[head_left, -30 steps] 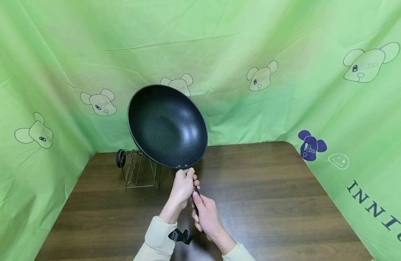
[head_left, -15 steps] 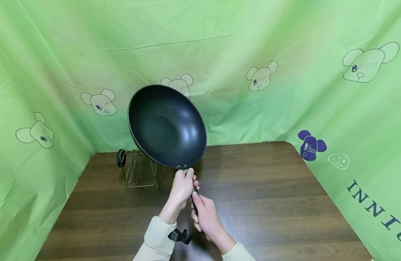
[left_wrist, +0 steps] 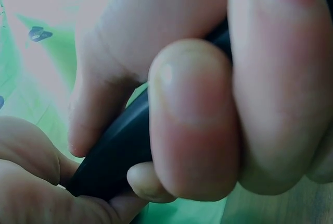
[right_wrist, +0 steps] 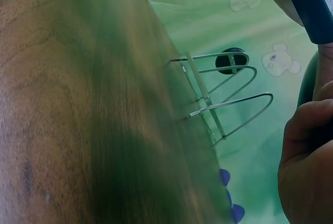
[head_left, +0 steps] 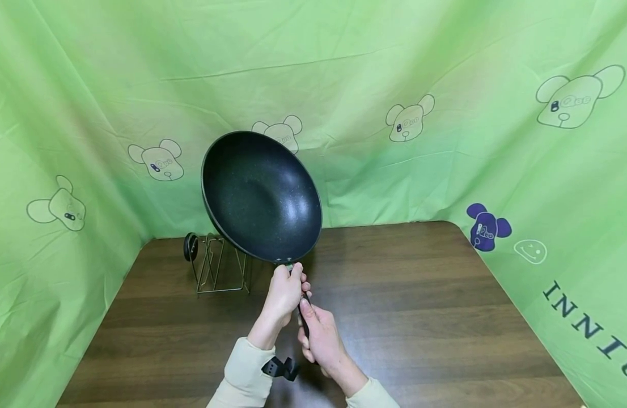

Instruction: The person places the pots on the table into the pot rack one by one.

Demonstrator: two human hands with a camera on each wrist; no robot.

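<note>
A black wok (head_left: 262, 198) is raised above the table, tilted so that its dark inside faces me. My left hand (head_left: 285, 292) grips its handle close to the pan. Lower down, toward the handle's end, my right hand (head_left: 323, 337) holds the same handle with the thumb along the top. In the left wrist view, curled fingers (left_wrist: 192, 125) wrap the black handle (left_wrist: 117, 148). The right wrist view catches part of the right hand (right_wrist: 309, 166) at its edge. Behind and left of the wok stands a wire rack (head_left: 223, 291), partly hidden by it.
A round black piece (head_left: 190, 247) is at the rack's left side. The brown wooden table (head_left: 420, 300) extends to the right of the hands. Green printed cloth (head_left: 354, 68) encloses the table at the back and sides. A black strap device (head_left: 281, 368) sits at the left wrist.
</note>
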